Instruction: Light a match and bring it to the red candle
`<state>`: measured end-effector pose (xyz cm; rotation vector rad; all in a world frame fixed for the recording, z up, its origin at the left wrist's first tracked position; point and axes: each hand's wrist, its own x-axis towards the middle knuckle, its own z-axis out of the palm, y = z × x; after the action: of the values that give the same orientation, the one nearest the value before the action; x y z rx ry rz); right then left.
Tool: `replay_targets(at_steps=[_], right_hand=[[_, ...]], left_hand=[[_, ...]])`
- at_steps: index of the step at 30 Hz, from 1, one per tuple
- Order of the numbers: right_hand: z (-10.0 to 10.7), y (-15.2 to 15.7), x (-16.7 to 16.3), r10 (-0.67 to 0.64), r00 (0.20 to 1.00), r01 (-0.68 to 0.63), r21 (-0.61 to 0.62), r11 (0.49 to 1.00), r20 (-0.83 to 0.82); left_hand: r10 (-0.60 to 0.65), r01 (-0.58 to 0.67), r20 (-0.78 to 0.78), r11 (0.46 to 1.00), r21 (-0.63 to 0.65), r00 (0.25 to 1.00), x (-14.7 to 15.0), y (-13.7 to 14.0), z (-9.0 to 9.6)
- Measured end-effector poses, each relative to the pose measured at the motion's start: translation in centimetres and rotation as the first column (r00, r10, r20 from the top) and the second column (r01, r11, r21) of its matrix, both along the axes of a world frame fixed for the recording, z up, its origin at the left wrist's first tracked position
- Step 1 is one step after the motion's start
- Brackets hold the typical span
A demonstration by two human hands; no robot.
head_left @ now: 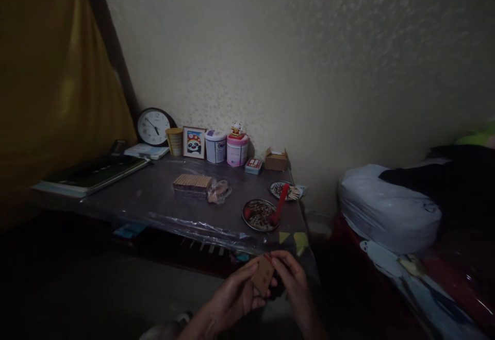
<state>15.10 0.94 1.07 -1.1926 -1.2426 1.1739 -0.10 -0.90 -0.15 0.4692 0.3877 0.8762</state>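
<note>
Dim room, head view looking down past a low table. Both hands low at the near edge of the frame, in front of the table's near right corner

Left hand (235,294): fingers curled up around a small brown card box (263,275), thumb and forefingers pinching its left side. Right hand (294,283): fingertips pressed to the box's top right end, pinching there. Box held tilted, clear of the table (154,198), between the two hands. A bit of red shows at its upper edge; too dark to say what it is

On the table, plastic-covered: a round metal dish (258,215) at the near right with speckled contents and a red-handled tool (279,205) leaning across it; a second dish (284,189) just beyond with a bundle of thin sticks. Mid-table a flat stack of tan pieces (192,182), a crumpled clear bag (218,191) touching its right end. Far edge against the wall: clock (153,126), panda picture (194,142), white tin (215,147), pink tin (237,150), a small open card box (276,160). Books (93,174) at far left

Step in hand, as I judge it: working the small box open or shut at its top end, both hands engaged. Next move likely calls for the left hand to hold the body steady while the right fingertips work the end flap; light is poor, so it goes by feel
</note>
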Motion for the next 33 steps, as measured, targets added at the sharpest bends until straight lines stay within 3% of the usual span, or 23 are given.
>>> replay_targets(at_steps=[14, 19, 26, 33], right_hand=[[-0.6, 0.5, 0.6, 0.009, 0.999, -0.010, 0.017, 1.000, 0.031], [-0.6, 0.5, 0.7, 0.013, 0.985, -0.038, 0.146, 0.989, 0.169], [-1.0, 0.5, 1.1, 0.009, 0.926, -0.146, 0.334, 0.931, 0.378], [-0.9, 0.3, 0.9, 0.016, 0.881, -0.198, 0.337, 0.920, 0.472]], left_hand=[[-0.029, 0.031, 0.035, 0.998, -0.050, 0.999, -0.1, 0.1, -0.8], [-0.020, 0.023, 0.039, 0.997, -0.072, 0.999, -0.3, 0.3, -0.6], [0.019, -0.027, -0.086, 0.996, -0.088, 0.996, -0.3, 0.6, -0.2], [0.084, -0.099, -0.241, 0.994, -0.050, 0.967, -0.4, 0.6, 0.0]])
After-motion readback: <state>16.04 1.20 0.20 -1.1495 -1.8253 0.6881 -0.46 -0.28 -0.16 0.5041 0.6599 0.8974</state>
